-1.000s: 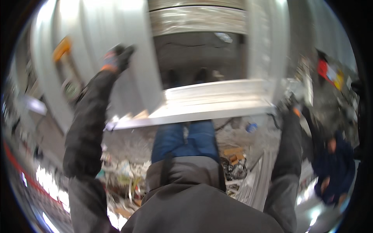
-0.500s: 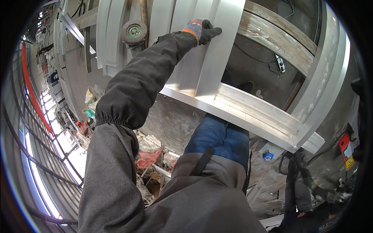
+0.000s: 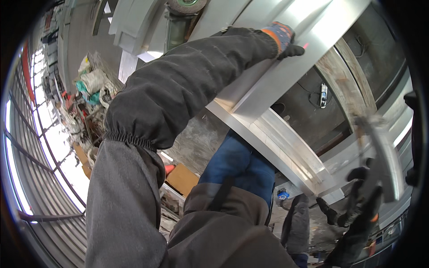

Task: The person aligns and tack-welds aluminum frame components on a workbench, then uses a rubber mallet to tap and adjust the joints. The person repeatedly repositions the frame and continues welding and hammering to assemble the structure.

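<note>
My left hand [image 3: 284, 41], in a patterned glove with an orange cuff and dark fingers, lies on the ribbed silver metal panel [image 3: 286, 82]. Its fingers look curled, their tips partly hidden, and one digit points right. A small red streak shows at its tip; what the fingers hold, if anything, is unclear. At the lower right a dark-sleeved arm [image 3: 351, 236] with a bit of orange reaches up beside a blurred grey piece [image 3: 385, 165]. Whether that arm is mine or a co-worker's I cannot tell. An angle grinder [image 3: 178, 29] with a flap disc lies left of my sleeve.
A silver metal frame rail [image 3: 286, 145] crosses in front of my legs. Long worn bars [image 3: 337, 80] run beyond it, with a white power strip [image 3: 323, 96] below. A co-worker's leg [image 3: 296, 221] stands at right. Bags and scrap [image 3: 94, 82] lie left.
My view has turned, so the panel and frame appear tilted. My left hand appears farther right, still on the panel. The blurred grey piece and dark arm have come up at the right.
</note>
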The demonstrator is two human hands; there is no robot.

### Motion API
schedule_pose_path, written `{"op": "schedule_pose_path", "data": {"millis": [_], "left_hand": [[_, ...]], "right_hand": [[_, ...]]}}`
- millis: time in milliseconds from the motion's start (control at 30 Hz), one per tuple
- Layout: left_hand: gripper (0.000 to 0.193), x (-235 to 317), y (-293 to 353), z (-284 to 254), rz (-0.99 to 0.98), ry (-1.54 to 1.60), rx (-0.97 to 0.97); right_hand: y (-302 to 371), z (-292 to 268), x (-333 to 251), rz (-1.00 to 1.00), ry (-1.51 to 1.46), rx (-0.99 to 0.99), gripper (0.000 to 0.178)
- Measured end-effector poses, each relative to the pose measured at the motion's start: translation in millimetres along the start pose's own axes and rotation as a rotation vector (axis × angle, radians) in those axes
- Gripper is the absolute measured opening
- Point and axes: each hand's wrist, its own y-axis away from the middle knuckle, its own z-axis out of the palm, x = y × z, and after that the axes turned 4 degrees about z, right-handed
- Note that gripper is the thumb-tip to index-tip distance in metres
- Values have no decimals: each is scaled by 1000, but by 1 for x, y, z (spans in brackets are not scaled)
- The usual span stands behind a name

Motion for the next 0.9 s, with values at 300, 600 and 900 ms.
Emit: {"op": "schedule_pose_path", "data": {"millis": [300,600,900], "left_hand": [[66,-6,-6,7,124,-35,-6],[65,-1,0,0,104,37,-30],[64,-2,-4,2,93,43,-45]], "right_hand": [[-84,13,43,652,268,-434,67],[-123,49,57,673,233,-580,54],[-127,54,59,710,153,-591,62]]}}
